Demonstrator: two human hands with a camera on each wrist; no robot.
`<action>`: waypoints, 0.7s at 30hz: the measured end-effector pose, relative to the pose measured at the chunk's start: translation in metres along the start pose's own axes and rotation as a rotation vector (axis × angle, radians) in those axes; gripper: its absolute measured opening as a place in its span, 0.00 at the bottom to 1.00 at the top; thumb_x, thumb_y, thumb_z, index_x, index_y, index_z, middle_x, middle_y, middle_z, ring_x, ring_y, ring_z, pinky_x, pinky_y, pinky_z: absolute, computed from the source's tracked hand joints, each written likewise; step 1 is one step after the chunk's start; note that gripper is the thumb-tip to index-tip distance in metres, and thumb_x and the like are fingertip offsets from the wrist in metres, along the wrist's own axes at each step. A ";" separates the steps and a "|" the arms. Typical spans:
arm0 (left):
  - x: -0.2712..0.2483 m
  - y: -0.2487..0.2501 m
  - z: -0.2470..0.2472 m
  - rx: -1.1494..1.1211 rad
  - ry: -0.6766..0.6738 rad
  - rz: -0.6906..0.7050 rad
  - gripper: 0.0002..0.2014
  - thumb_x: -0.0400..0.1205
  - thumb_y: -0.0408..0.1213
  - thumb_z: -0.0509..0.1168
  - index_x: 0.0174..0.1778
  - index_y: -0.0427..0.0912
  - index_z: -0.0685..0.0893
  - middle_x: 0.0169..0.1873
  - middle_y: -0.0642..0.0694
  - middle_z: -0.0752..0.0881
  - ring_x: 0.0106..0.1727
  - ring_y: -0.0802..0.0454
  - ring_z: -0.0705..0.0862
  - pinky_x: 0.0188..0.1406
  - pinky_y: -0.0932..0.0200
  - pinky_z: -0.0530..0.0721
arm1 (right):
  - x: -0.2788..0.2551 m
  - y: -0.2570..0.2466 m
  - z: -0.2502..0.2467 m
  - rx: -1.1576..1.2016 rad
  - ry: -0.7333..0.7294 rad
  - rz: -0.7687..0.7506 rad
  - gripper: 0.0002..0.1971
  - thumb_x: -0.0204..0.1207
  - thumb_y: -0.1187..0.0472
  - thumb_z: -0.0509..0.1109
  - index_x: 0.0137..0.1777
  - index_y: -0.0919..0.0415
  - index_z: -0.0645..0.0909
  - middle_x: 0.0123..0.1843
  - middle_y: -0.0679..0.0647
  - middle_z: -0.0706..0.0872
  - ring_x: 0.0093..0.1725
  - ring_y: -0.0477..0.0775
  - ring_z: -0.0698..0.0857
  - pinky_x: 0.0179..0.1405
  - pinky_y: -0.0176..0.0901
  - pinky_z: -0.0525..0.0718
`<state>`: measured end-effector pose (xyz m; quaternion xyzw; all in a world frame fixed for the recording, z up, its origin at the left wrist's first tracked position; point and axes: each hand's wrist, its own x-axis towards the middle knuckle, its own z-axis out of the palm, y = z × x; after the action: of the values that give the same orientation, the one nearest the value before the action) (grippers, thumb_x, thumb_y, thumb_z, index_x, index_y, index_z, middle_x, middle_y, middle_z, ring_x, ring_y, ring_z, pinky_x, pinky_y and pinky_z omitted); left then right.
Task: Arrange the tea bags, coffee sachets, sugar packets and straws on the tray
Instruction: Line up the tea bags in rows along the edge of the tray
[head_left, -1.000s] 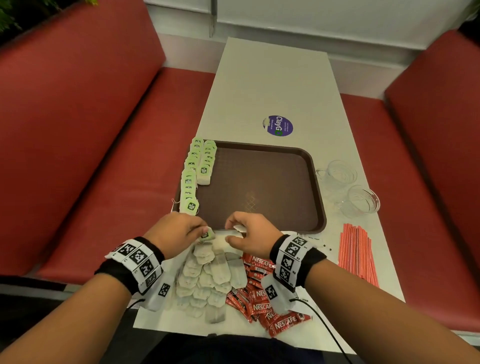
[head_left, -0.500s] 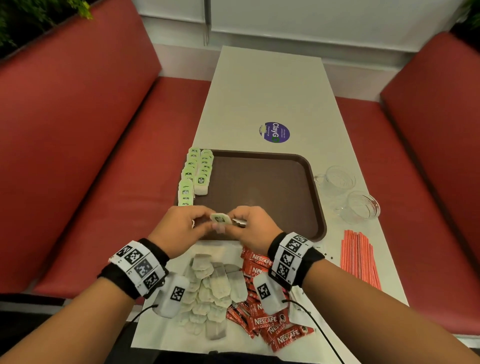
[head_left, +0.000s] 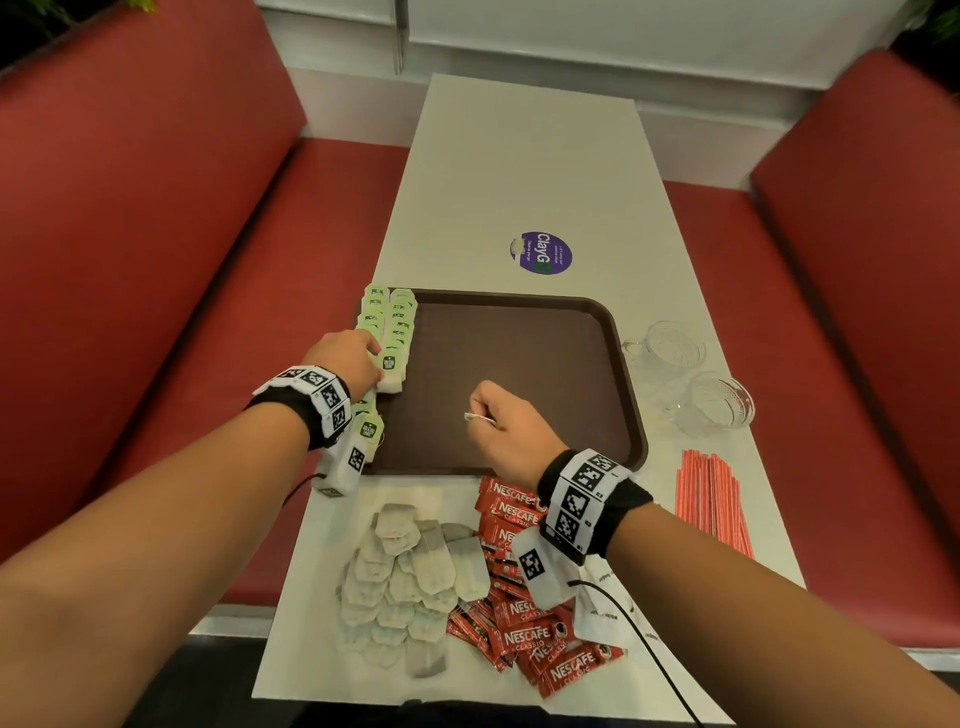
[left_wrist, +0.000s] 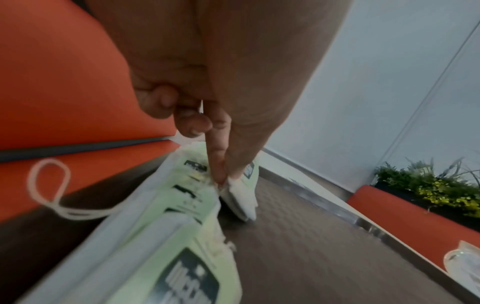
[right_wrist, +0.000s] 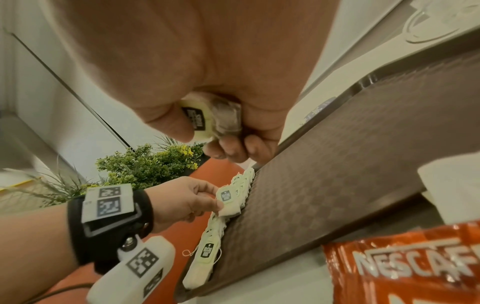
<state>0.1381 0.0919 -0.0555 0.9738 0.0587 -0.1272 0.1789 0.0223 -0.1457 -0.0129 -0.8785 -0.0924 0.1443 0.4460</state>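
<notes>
A brown tray (head_left: 524, 374) lies mid-table with two rows of green-tagged tea bags (head_left: 397, 317) along its left edge. My left hand (head_left: 381, 370) pinches one tea bag (head_left: 390, 371) at the near end of the inner row; the left wrist view shows its fingertips (left_wrist: 224, 178) on that bag (left_wrist: 241, 198). My right hand (head_left: 480, 411) hovers over the tray's middle, curled round another tea bag (right_wrist: 207, 121). Loose tea bags (head_left: 410, 577) and red Nescafe sachets (head_left: 524, 629) are piled on the table near me. Red straws (head_left: 711, 499) lie at the right.
Two glass cups (head_left: 675, 348) (head_left: 722, 402) stand right of the tray. A purple sticker (head_left: 543, 253) marks the table beyond it. Red bench seats (head_left: 156, 234) flank the narrow table. White paper packets (head_left: 605, 608) lie right of the sachets.
Both hands left the tea bag pile. The left hand carried a tea bag forward to the rows on the tray's left edge. The right hand moved over the tray, still holding a bag.
</notes>
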 end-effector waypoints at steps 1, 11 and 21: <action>0.003 0.002 0.001 0.012 0.012 -0.008 0.16 0.76 0.41 0.73 0.60 0.52 0.83 0.54 0.48 0.88 0.55 0.45 0.86 0.54 0.50 0.86 | 0.000 0.000 0.000 -0.005 0.002 -0.008 0.11 0.82 0.62 0.63 0.39 0.54 0.66 0.33 0.49 0.75 0.31 0.48 0.70 0.33 0.44 0.71; 0.005 0.012 0.007 -0.070 0.113 -0.018 0.10 0.76 0.45 0.73 0.48 0.50 0.80 0.45 0.48 0.84 0.47 0.44 0.83 0.43 0.55 0.80 | 0.001 0.004 0.000 0.011 -0.015 0.020 0.05 0.78 0.57 0.69 0.43 0.54 0.76 0.41 0.59 0.88 0.41 0.64 0.88 0.42 0.62 0.88; -0.006 0.030 0.010 0.187 -0.046 0.053 0.14 0.77 0.51 0.72 0.50 0.45 0.84 0.46 0.46 0.87 0.50 0.44 0.85 0.44 0.55 0.81 | 0.001 0.011 -0.002 -0.060 0.002 -0.032 0.04 0.82 0.56 0.70 0.49 0.55 0.82 0.42 0.48 0.86 0.40 0.47 0.83 0.43 0.47 0.84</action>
<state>0.1346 0.0598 -0.0526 0.9843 0.0169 -0.1495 0.0919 0.0241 -0.1536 -0.0210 -0.8900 -0.1102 0.1334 0.4219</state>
